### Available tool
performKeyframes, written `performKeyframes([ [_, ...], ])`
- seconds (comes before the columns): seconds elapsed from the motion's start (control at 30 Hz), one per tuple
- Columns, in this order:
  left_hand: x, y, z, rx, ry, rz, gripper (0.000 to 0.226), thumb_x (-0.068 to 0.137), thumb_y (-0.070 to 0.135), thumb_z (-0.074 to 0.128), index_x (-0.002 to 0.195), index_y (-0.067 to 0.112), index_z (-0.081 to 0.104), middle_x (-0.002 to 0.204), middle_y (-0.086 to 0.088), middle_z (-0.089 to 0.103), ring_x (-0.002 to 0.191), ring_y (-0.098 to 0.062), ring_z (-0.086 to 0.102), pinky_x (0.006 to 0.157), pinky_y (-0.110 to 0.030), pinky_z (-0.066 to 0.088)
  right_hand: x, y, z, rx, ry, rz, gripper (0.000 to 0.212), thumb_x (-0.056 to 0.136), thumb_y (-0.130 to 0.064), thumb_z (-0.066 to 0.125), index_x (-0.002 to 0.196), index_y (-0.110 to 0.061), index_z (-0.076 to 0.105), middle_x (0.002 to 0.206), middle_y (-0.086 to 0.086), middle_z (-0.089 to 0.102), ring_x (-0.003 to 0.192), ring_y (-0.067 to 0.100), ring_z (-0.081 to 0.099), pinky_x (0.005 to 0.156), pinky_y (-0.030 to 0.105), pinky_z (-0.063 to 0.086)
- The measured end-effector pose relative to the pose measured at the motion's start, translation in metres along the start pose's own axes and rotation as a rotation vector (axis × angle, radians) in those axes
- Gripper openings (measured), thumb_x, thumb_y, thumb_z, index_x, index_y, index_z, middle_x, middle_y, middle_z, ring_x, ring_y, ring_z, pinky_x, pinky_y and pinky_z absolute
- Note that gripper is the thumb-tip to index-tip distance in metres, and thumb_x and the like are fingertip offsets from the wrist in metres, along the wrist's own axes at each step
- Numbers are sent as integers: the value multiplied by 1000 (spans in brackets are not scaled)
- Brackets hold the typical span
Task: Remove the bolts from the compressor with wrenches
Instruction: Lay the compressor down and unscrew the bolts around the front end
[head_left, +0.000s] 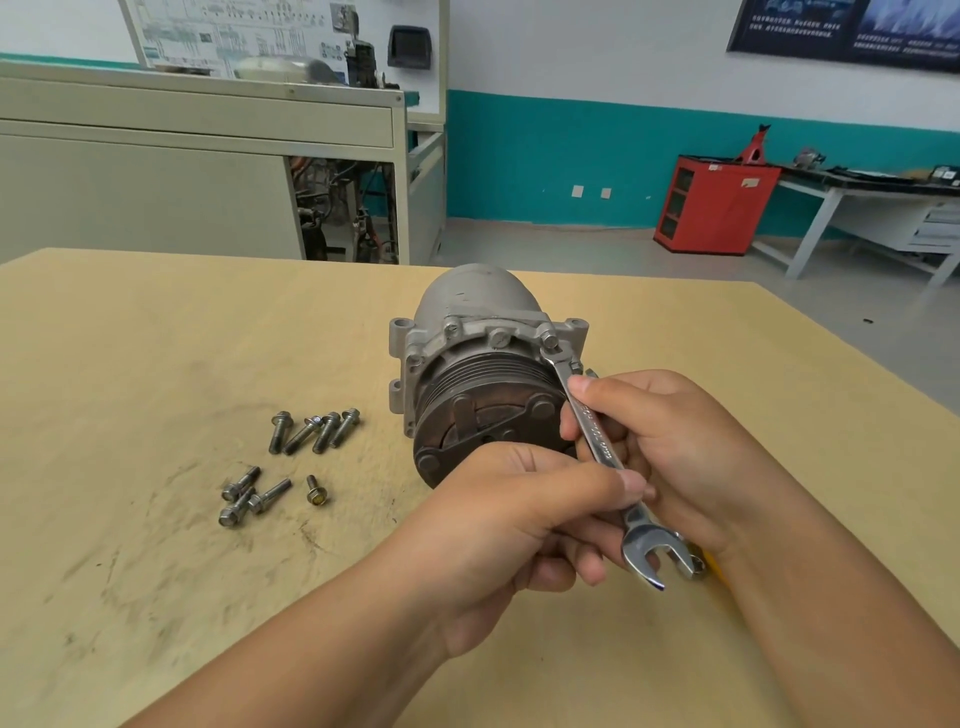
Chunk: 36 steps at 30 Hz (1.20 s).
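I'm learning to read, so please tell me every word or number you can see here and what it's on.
Nothing here is clear enough to quote.
Wrench: stamped marks on the handle, too blurred to read.
Dark poster on the wall: white writing, too small.
Diagram board: tiny labels, unreadable.
Red cabinet: white stickers, unreadable.

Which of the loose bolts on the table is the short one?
The short bolt lying alone, right of the lower cluster: yellowish head; the others are longer and all grey.

Left hand (511, 525) and right hand (680, 441) sit close together, fingers (589, 566) curled.
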<state>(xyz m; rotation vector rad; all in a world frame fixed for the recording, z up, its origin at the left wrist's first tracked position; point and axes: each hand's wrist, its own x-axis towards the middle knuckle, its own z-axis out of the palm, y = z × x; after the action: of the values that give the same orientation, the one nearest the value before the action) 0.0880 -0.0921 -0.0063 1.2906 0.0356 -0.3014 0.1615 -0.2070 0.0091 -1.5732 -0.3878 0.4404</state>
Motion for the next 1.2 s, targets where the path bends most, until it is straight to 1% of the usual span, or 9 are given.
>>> performKeyframes([
  [0.17, 0, 1, 1, 36, -20, 1, 42, 68, 26, 66, 96, -5, 69, 54, -3, 63, 37, -4, 46, 39, -12, 32, 0, 1, 2, -57, 36, -10, 50, 93, -20, 49, 45, -14, 62, 37, 2, 43, 27, 8, 30, 33, 14, 21],
  [0.3, 0, 2, 0, 54, -25, 5, 35, 65, 27, 65, 89, 2, 69, 52, -2, 62, 37, -5, 47, 40, -12, 34, 0, 1, 3, -76, 52, -12, 51, 93, -20, 49, 44, -15, 62, 37, 0, 43, 28, 8, 31, 32, 13, 23],
  [0.4, 0, 3, -2, 51, -39, 9, 40, 65, 26, 64, 91, -4, 70, 52, -3, 61, 36, -6, 46, 39, -12, 33, 0, 1, 4, -76, 56, -18, 50, 93, -21, 49, 44, -15, 63, 36, -1, 43, 28, 8, 31, 32, 13, 24],
  [0.47, -1, 3, -2, 53, -49, 19, 30, 64, 25, 64, 79, 0, 71, 51, -3, 60, 35, -6, 45, 39, -12, 33, 0, 1, 4, -86, 57, -20, 50, 93, -22, 49, 45, -15, 63, 36, -1, 44, 28, 8, 32, 31, 13, 24],
  [0.53, -2, 5, -1, 66, -58, 29, 14, 64, 26, 64, 56, 15, 68, 51, -4, 59, 35, -6, 45, 39, -12, 33, 0, 2, 4, -104, 61, -23, 50, 93, -22, 49, 45, -16, 63, 36, -1, 45, 28, 8, 32, 32, 14, 25],
  [0.6, -3, 6, 0, 76, -57, 28, 19, 63, 26, 64, 46, 18, 63, 52, -5, 60, 34, -6, 44, 39, -12, 33, 0, 2, 4, -125, 67, -28, 50, 93, -23, 49, 46, -16, 64, 36, -1, 45, 28, 9, 33, 32, 14, 25],
  [0.73, -4, 6, 0, 67, -57, 21, 17, 62, 25, 64, 48, 17, 63, 52, -7, 59, 33, -7, 44, 38, -12, 33, -1, 2, 5, -136, 76, -42, 50, 92, -22, 49, 45, -16, 63, 36, -1, 46, 28, 9, 33, 32, 14, 24],
  [1.0, -3, 8, -1, 93, -72, 37, 22, 64, 26, 62, 43, 19, 62, 46, 1, 56, 33, -5, 43, 38, -11, 34, -1, 2, 6, -134, 98, -56, 50, 92, -21, 49, 44, -16, 63, 35, -1, 45, 27, 9, 33, 33, 12, 24],
  [1.2, -5, 8, -1, 122, -61, 64, 22, 65, 25, 59, 44, 21, 65, 47, 0, 54, 34, -5, 42, 39, -11, 33, 0, 3, 8, -131, 121, -65, 50, 92, -22, 50, 44, -17, 63, 37, -1, 46, 30, 11, 35, 33, 14, 28],
])
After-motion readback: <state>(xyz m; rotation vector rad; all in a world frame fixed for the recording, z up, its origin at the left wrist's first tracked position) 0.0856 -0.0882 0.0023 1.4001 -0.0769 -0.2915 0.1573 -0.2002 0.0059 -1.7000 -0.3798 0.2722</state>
